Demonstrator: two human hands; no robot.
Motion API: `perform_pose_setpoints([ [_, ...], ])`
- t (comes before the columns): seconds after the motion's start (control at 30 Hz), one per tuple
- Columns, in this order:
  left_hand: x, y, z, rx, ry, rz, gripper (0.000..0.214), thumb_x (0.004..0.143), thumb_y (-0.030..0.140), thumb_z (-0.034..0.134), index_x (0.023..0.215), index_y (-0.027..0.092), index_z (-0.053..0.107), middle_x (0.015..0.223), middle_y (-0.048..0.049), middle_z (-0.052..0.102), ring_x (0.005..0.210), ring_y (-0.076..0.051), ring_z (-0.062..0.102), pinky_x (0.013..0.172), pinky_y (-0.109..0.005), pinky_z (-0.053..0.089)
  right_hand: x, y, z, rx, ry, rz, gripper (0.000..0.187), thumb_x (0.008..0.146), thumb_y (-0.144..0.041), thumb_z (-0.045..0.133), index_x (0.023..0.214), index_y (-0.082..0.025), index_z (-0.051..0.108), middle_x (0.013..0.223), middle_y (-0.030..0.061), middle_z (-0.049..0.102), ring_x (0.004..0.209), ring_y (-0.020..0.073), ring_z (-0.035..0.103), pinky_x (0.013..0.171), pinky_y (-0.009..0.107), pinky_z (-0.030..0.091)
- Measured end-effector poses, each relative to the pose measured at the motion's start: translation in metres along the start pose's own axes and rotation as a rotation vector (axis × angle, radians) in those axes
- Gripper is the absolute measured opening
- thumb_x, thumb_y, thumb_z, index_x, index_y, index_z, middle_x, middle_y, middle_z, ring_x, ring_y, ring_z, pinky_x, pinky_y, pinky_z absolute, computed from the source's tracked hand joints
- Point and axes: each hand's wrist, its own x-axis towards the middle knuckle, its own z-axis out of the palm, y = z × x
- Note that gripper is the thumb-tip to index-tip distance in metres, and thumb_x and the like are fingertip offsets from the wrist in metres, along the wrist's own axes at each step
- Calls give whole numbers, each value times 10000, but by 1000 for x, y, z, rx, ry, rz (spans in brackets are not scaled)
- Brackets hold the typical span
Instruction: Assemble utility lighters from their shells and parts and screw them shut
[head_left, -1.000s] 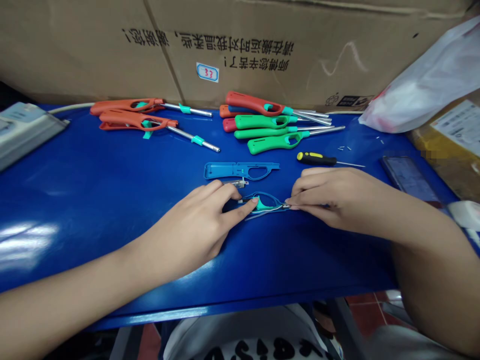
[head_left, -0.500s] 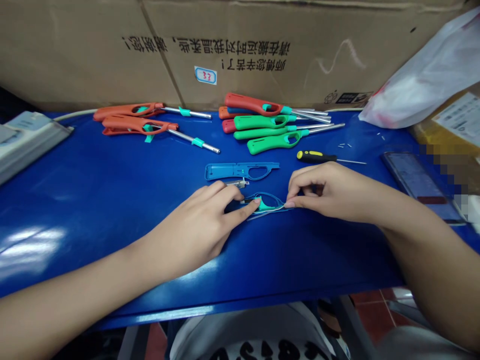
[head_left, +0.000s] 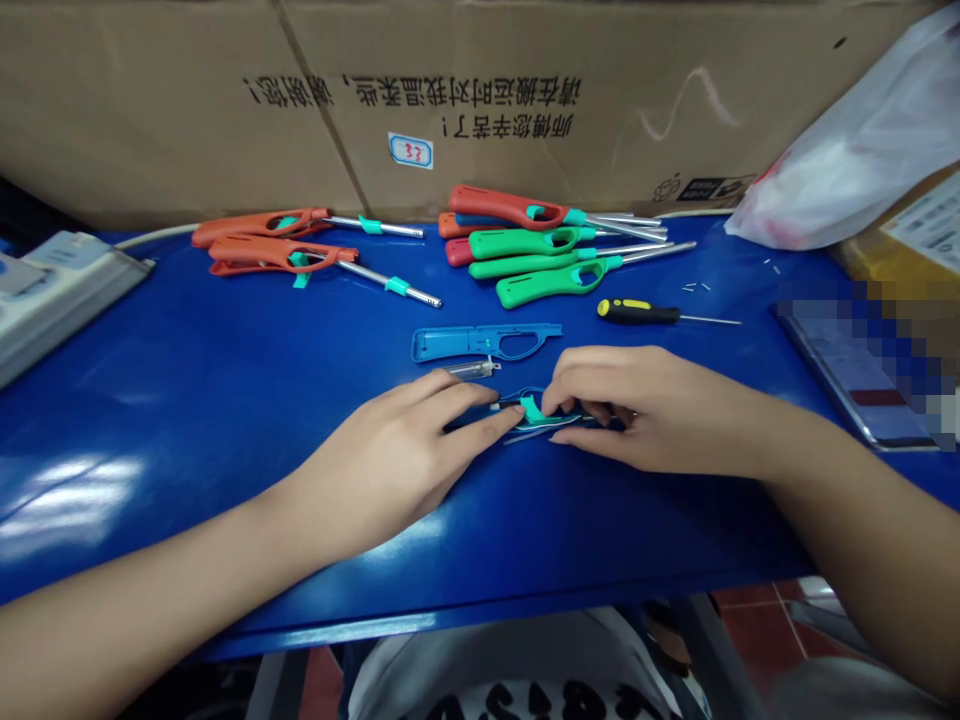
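A blue lighter casing half [head_left: 534, 392] with a teal trigger [head_left: 532, 409] lies on the blue table, largely covered by my hands. My left hand [head_left: 420, 445] presses it down from the left, thumb and index finger at the trigger. At its front end my right hand [head_left: 626, 405] has its fingers on the far side and the thumb on the near side, closed around it. A thin pale wire [head_left: 555, 424] runs along its near edge. Beyond it rest the other blue casing half [head_left: 480, 343] and a clear fuel tank [head_left: 472, 370], partly behind my left fingers.
Orange lighters [head_left: 259, 252] lie at the back left, green lighters [head_left: 551, 285] and red ones [head_left: 510, 207] at the back middle. A screwdriver [head_left: 641, 312], tiny screws [head_left: 696, 287] and a phone [head_left: 862, 375] are on the right. A cardboard box [head_left: 187, 110] stands behind.
My right hand has shifted left and closer over the front of the casing; its fingers now reach across it. My left hand stays by the trigger. The view has shifted slightly.
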Motion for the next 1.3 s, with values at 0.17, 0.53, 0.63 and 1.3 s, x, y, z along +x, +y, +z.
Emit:
perform_pose_setpoints([
  [0.17, 0, -1, 1, -8, 40, 8, 313, 1006, 158, 565, 1304, 120, 650, 1247, -123, 721, 1144, -270, 663, 1002, -432, 594, 2, -1, 10, -217, -30, -78, 160, 1010, -238, 527, 1114, -222, 648, 1092, 52, 651, 851, 164, 632, 702, 276, 454],
  [0.53, -1, 2, 1, 45, 48, -6, 338, 991, 134, 575, 1322, 71, 604, 1177, -118, 755, 1127, -285, 689, 875, -398, 635, -1, 0, 1, 106, 10, -44, 73, 961, -170, 552, 968, -209, 613, 946, 16, 676, 793, 129, 611, 707, 235, 456],
  [0.63, 1, 1, 0, -78, 91, -44, 338, 999, 234, 612, 1309, 98, 616, 1204, -112, 742, 1138, -253, 689, 971, -376, 597, -2, 0, 0, 124, 24, 4, 56, 951, -189, 573, 956, -217, 621, 908, 0, 680, 726, 118, 589, 643, 229, 440],
  [1.3, 4, -31, 1, -270, 119, -386, 219, 961, 209, 651, 1135, 165, 778, 988, -74, 709, 881, -187, 691, 809, -316, 562, 7, 5, 19, 79, 137, -131, 314, 1000, -172, 543, 1255, -172, 725, 994, 57, 655, 858, 121, 618, 759, 238, 468],
])
